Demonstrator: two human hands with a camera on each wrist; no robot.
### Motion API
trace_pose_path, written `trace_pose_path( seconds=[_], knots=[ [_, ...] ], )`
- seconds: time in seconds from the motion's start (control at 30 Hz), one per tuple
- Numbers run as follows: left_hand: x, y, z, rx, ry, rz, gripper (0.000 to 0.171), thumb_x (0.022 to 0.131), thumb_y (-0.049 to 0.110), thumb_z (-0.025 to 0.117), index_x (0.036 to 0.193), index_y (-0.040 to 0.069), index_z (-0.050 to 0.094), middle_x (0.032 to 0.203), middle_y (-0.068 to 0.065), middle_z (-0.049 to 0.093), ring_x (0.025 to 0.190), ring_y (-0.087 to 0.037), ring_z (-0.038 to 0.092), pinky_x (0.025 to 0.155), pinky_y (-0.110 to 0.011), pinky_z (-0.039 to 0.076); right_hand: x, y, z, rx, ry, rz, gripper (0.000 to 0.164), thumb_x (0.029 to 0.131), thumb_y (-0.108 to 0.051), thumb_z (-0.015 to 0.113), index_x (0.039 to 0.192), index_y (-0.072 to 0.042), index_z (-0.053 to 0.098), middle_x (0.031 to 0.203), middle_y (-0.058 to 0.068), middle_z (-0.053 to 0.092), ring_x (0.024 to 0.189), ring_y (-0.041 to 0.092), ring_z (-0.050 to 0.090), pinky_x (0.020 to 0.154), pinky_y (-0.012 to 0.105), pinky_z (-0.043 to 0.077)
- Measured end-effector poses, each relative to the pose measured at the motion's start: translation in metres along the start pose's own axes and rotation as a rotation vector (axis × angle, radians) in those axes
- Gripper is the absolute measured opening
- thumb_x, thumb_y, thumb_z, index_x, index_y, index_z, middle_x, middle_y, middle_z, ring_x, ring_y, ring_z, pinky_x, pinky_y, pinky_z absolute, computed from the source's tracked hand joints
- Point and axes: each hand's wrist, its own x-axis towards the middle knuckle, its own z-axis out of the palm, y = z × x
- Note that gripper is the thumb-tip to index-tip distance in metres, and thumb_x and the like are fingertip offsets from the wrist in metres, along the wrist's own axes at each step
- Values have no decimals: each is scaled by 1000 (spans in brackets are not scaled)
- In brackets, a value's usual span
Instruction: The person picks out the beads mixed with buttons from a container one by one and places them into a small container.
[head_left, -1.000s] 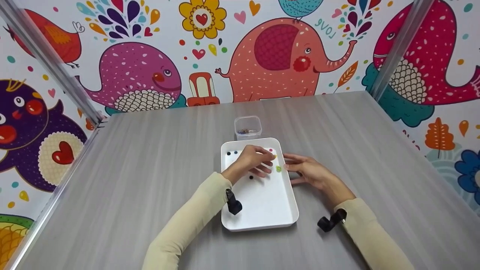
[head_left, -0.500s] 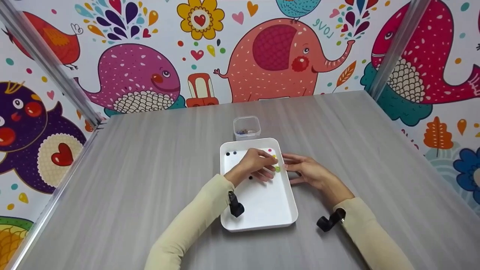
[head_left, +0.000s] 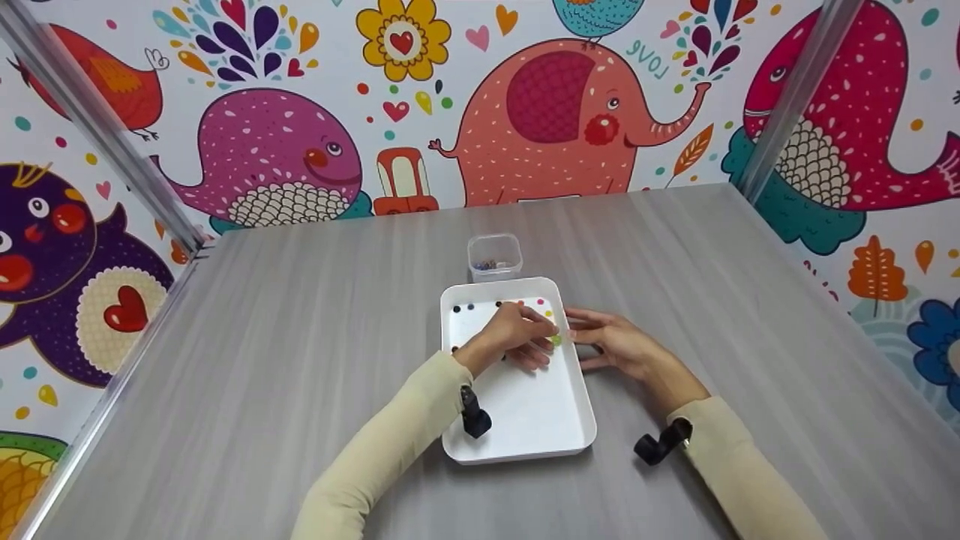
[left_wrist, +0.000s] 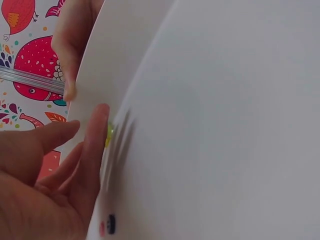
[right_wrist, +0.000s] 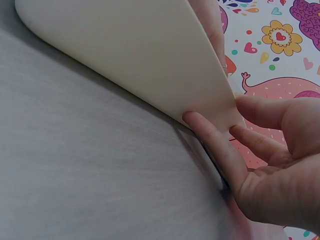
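A white rectangular tray (head_left: 517,420) lies on the table with small bead-like pieces in it. My left hand (head_left: 519,336) reaches inside, its fingertips near the tray's right wall by the yellow-green beads (head_left: 556,340). In the left wrist view its thumb and fingers look apart, and one finger partly hides a yellow-green bead (left_wrist: 109,135). Whether something tiny lies behind the fingers cannot be seen. My right hand (head_left: 619,343) is outside the tray. Its fairly straight fingers (right_wrist: 215,142) touch the outer wall, with the thumb tip at the rim.
Behind the tray stands a clear plastic box (head_left: 495,255) with small mixed pieces at its bottom. Along the tray's far side lie dark beads (head_left: 457,309), a red bead (head_left: 520,303), a pink bead (head_left: 541,301) and a yellow bead (head_left: 548,313). Printed panels border the table.
My left hand has moved slightly right and towards me inside the tray, uncovering a black and a red bead at the far side. My right hand has stayed at the wall.
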Motion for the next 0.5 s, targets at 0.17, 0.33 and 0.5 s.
trace_pose_path(
  seconds=[0.17, 0.33, 0.5],
  knots=[
    [1, -1, 1, -23, -27, 1, 14, 92, 12, 69, 102, 2, 67, 67, -9, 69, 46, -15, 66, 40, -26, 55, 0, 0, 0, 2, -1, 0, 63, 100, -9, 55, 157, -5, 29, 156, 24, 36, 116, 17, 61, 92, 44, 61],
    [1, -2, 3, -31, -37, -10, 15, 92, 10, 69, 103, 1, 66, 65, -9, 68, 45, -15, 65, 40, -26, 55, 0, 0, 1, 0, -5, 1, 64, 100, -11, 57, 157, -5, 29, 156, 24, 37, 116, 17, 62, 92, 44, 61],
    [2, -4, 5, -41, -21, -17, 16, 90, 8, 70, 104, 1, 65, 66, -10, 69, 44, -15, 64, 40, -26, 55, -1, 0, 0, 6, -12, 4, 65, 100, -10, 55, 158, -5, 26, 162, 21, 29, 119, 17, 60, 94, 44, 60]
  ],
)
